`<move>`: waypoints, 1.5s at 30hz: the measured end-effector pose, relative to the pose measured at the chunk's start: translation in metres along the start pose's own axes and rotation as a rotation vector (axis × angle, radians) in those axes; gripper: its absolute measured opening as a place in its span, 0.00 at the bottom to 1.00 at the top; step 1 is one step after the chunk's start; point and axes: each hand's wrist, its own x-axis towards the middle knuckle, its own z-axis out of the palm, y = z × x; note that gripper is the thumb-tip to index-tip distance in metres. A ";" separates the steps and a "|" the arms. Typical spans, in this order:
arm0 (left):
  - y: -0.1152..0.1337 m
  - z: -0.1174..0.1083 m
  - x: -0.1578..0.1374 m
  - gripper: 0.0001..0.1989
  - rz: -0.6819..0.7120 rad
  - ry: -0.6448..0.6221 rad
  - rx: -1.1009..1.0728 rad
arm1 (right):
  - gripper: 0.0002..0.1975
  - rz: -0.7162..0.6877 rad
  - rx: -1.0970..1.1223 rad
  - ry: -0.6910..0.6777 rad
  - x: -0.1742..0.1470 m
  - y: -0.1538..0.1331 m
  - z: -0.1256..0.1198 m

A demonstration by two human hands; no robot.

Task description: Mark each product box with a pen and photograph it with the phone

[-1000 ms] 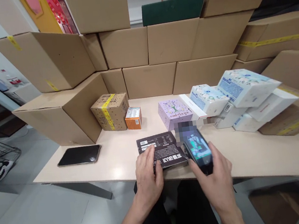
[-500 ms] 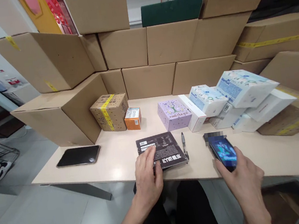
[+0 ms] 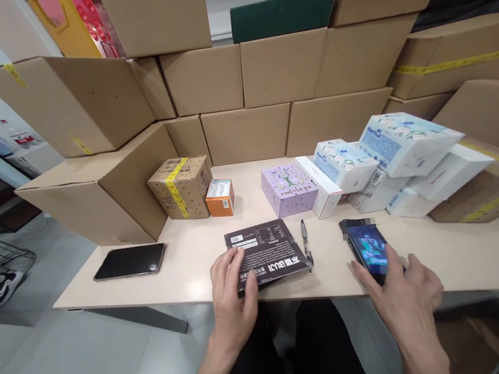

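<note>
My left hand (image 3: 232, 299) rests against the near left corner of a flat black box (image 3: 269, 249) with white print. Its fingers are stretched out and touch the box's left side and top. The box lies at the table's front edge. Beside it on the right is a pen (image 3: 305, 242). Farther right a dark phone (image 3: 368, 248) with a lit screen lies on the table. Over its near end is my right hand (image 3: 404, 298), fingers apart, with a finger at the screen's edge and the thumb along its left side.
A second phone (image 3: 129, 261), screen dark, lies at the table's left. Behind are a taped carton (image 3: 180, 190), an orange box (image 3: 220, 199), a purple box (image 3: 289, 189), a long white box (image 3: 326, 192) and tissue packs (image 3: 409, 141). Stacked cardboard boxes (image 3: 249, 135) line the back.
My left hand has slid left, uncovering more of the black box's print. My right hand's fingers have loosened from the phone's sides and spread apart; the phone stays in about the same place.
</note>
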 end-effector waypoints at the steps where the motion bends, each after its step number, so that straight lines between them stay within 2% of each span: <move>1: -0.003 -0.004 -0.002 0.25 -0.032 0.002 0.016 | 0.44 -0.021 0.048 0.035 0.000 -0.003 -0.005; 3: -0.009 -0.012 -0.005 0.24 -0.138 -0.043 0.056 | 0.41 -0.063 0.205 0.017 0.000 -0.013 -0.015; 6: -0.014 -0.022 -0.008 0.24 -0.305 -0.174 0.146 | 0.35 -0.097 0.453 -0.265 -0.007 -0.037 -0.023; 8: -0.013 -0.026 -0.007 0.22 -0.339 -0.265 0.182 | 0.33 -0.124 0.539 -0.441 -0.015 -0.056 -0.021; 10: -0.009 -0.028 -0.006 0.19 -0.347 -0.343 0.149 | 0.31 -0.175 0.593 -0.505 -0.023 -0.073 -0.017; 12: -0.006 -0.030 -0.006 0.18 -0.388 -0.374 0.072 | 0.29 -0.198 0.649 -0.508 -0.029 -0.085 -0.014; 15: -0.006 -0.032 -0.008 0.21 -0.469 -0.306 -0.090 | 0.26 -0.124 0.724 -0.554 -0.034 -0.092 -0.017; 19: -0.014 -0.035 -0.010 0.24 -0.535 -0.101 -0.343 | 0.24 -0.065 0.894 -0.666 -0.033 -0.089 -0.028; 21: -0.020 -0.033 -0.007 0.26 -0.562 -0.027 -0.449 | 0.28 -0.038 1.023 -0.684 -0.030 -0.088 -0.031; 23: -0.025 -0.028 -0.002 0.28 -0.591 -0.006 -0.544 | 0.36 0.024 1.133 -0.739 -0.025 -0.088 -0.033; 26: -0.029 -0.017 0.009 0.29 -0.623 -0.017 -0.652 | 0.47 0.090 1.272 -0.941 -0.015 -0.089 -0.032; 28: -0.030 -0.011 0.017 0.28 -0.611 -0.042 -0.698 | 0.48 0.133 1.354 -1.032 -0.006 -0.091 -0.030; 30: -0.033 -0.007 0.029 0.28 -0.562 -0.092 -0.701 | 0.45 0.222 1.436 -1.010 0.003 -0.094 -0.028; 32: -0.038 -0.004 0.044 0.30 -0.483 -0.158 -0.625 | 0.43 0.327 1.518 -0.897 0.017 -0.099 -0.024; 34: -0.044 -0.002 0.065 0.26 -0.447 -0.114 -0.524 | 0.42 0.381 1.577 -0.761 0.035 -0.109 -0.018; 37: -0.052 0.008 0.101 0.25 -0.247 -0.070 0.113 | 0.40 0.353 1.592 -0.599 0.068 -0.128 -0.004; 40: -0.056 0.025 0.131 0.29 -0.222 -0.153 0.532 | 0.43 0.283 1.505 -0.517 0.094 -0.145 0.015; 41: -0.057 0.032 0.138 0.30 -0.226 -0.188 0.613 | 0.43 0.258 1.472 -0.505 0.100 -0.148 0.020; 45: -0.064 0.051 0.145 0.28 -0.231 -0.229 0.657 | 0.45 0.205 1.335 -0.493 0.100 -0.142 0.033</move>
